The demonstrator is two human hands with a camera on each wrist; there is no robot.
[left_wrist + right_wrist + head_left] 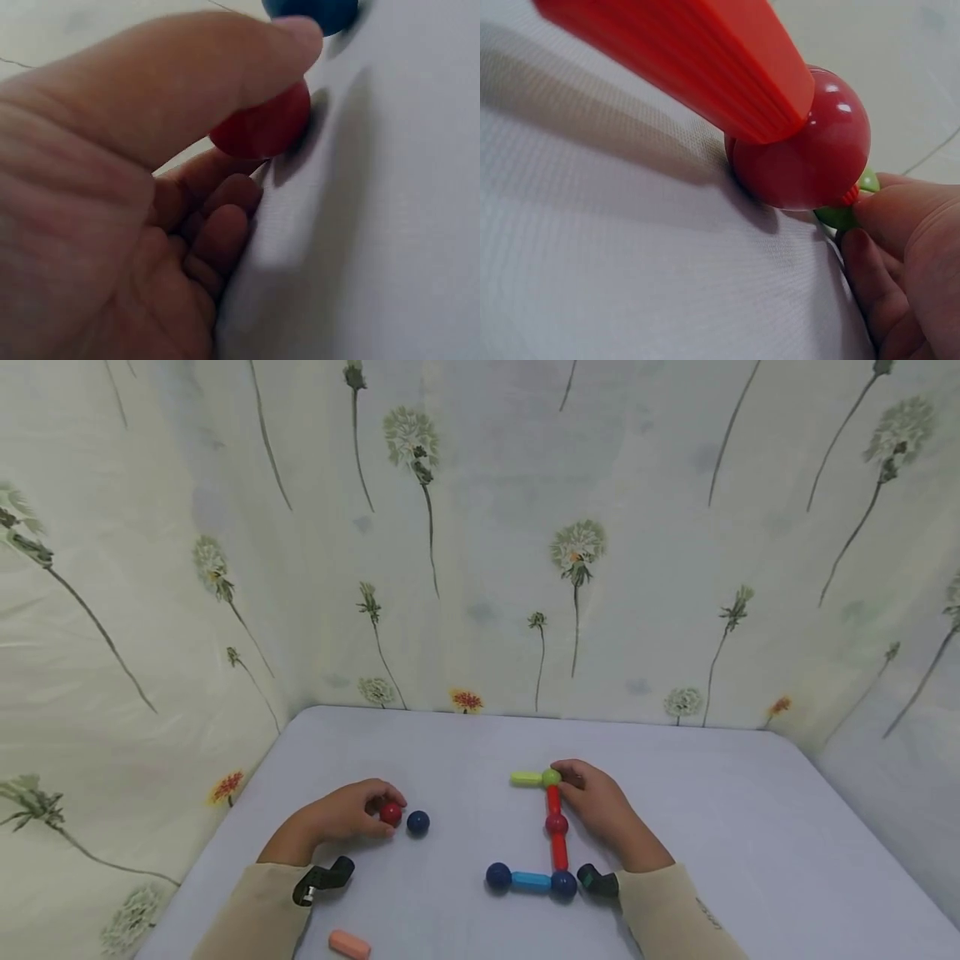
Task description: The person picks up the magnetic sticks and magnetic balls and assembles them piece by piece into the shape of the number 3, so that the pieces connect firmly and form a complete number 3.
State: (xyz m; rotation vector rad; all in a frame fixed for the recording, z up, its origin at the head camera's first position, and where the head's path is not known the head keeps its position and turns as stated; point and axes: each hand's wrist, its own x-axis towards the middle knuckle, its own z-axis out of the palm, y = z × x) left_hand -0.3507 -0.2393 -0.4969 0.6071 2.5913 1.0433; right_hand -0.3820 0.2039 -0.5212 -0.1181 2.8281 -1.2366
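Observation:
My left hand (351,811) holds a loose red ball (391,813) between thumb and fingers, low over the table; the thumb covers part of the ball (266,127) in the left wrist view. Just right of it lies a dark blue ball (417,823). With thumb and fingertips, my right hand (600,800) grips a green ball (551,776) at the far end of a joined shape of rods and balls. From that ball a yellow-green rod (527,778) points left, and a red rod (553,799) leads down to another red ball (806,150).
Nearer me, a second red rod (559,852) meets a dark blue ball (563,885). A light blue rod (531,882) links it to another blue ball (498,877). An orange rod (349,944) lies alone near the front left. Flowered cloth (480,568) hangs behind the white table (450,760).

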